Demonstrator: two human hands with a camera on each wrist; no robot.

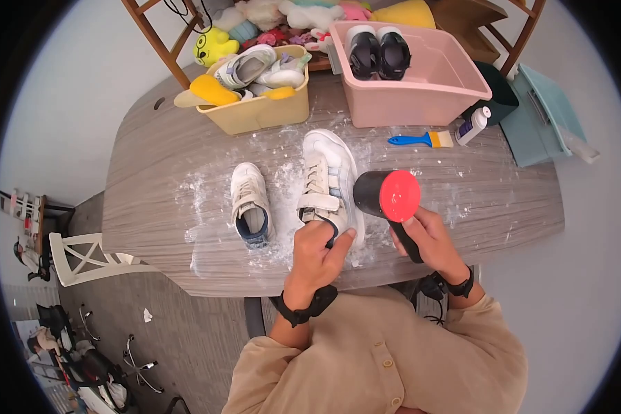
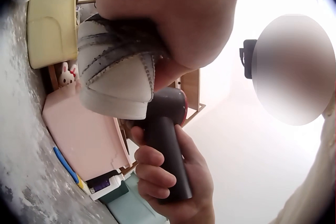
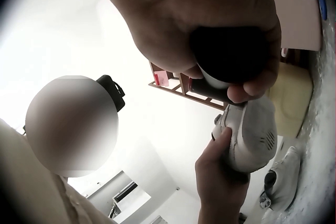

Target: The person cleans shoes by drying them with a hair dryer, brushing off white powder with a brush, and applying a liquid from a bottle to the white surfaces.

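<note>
A white sneaker [image 1: 328, 172] is gripped at its heel by my left hand [image 1: 317, 257], the fingers inside the collar and the thumb along the outside. In the left wrist view the sneaker [image 2: 115, 85] is raised above the table. My right hand [image 1: 431, 241] curls round the handle of a black hair dryer [image 1: 372, 193] with a red round back end. The dryer's barrel points at the side of the sneaker, close beside it. Its mate, a second white sneaker [image 1: 250, 200] with a blue lining, stands on the table to the left.
White powder or foam residue marks the wooden table [image 1: 145, 172]. A yellow bin [image 1: 255, 117] holds shoes and yellow-handled brushes; a pink bin [image 1: 407, 96] holds dark shoes. A blue-handled paintbrush [image 1: 421, 139] and a white bottle [image 1: 473, 125] lie at the back right.
</note>
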